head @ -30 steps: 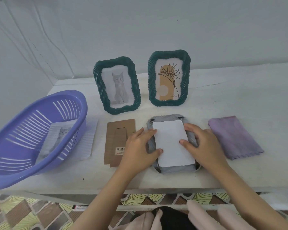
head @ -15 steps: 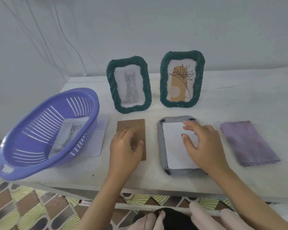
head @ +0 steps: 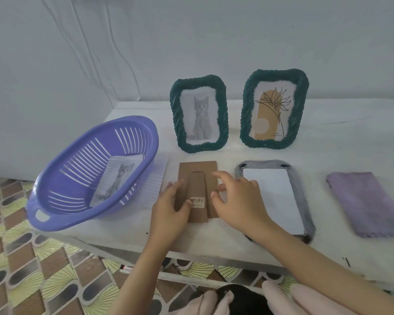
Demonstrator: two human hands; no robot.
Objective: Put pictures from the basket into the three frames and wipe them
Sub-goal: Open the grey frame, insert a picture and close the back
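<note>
Sitting at the far left, the purple basket is holding one more cat picture, which is lying flat on its slotted floor. Next along, the left hand is pinching the brown backing board, with the thumb pressing down by the barcode sticker and the fingers curling at the left edge. Behind it, two green frames are standing upright and already filled: the cat frame, then the flower frame. The right hand is hovering at the board's right edge, fingers curved and spread apart; whether they are touching the card is hard to tell from this angle.

Just beside it, the third frame is lying face down with a white picture back sitting in its opening. The loading is looking nearly finished, since only the board is waiting to go on. Wiping appears not yet begun, judging by the folded lilac cloth lying apart at the right.

Everything is resting on a pale table against a plain white wall, with thin cables trailing down it. Patterned floor tiles are showing below.
</note>
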